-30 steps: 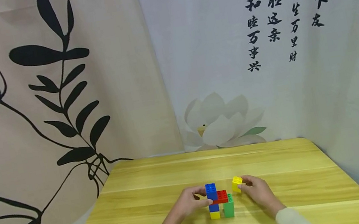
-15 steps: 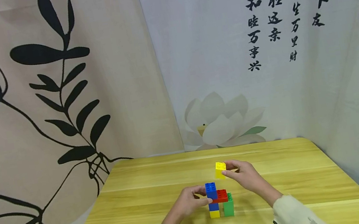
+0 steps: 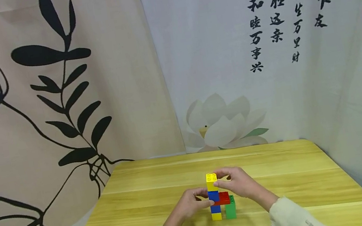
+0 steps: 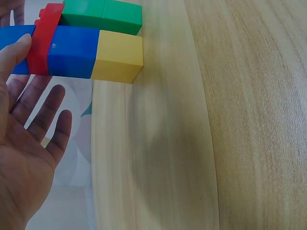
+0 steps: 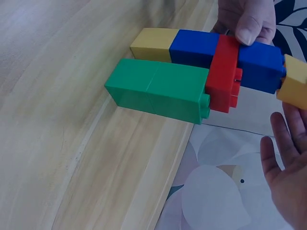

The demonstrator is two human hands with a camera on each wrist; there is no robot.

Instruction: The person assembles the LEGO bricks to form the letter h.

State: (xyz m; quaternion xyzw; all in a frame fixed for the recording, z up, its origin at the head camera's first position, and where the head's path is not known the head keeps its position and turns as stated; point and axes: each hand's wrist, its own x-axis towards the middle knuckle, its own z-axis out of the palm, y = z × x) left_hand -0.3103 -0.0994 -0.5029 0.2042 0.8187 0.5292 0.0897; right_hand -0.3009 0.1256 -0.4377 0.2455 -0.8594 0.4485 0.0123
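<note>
A tower of toy building bricks stands on the table: a yellow brick at the bottom, a blue brick above it, then a red brick and an upper blue brick. The red brick spans to a green column on the right. My left hand grips the tower at the upper blue brick, its thumb beside the red one. My right hand pinches another yellow brick at the tower's top. In the right wrist view this yellow brick sits slightly tilted, with blue studs partly showing.
The wooden table extends around the tower. Behind it hangs a cloth backdrop printed with plants and writing. Its far edge lies just beyond the hands.
My right hand has carried the yellow brick from the right of the tower, up and leftward, then down onto the upper blue brick. My left hand stays on the tower.
</note>
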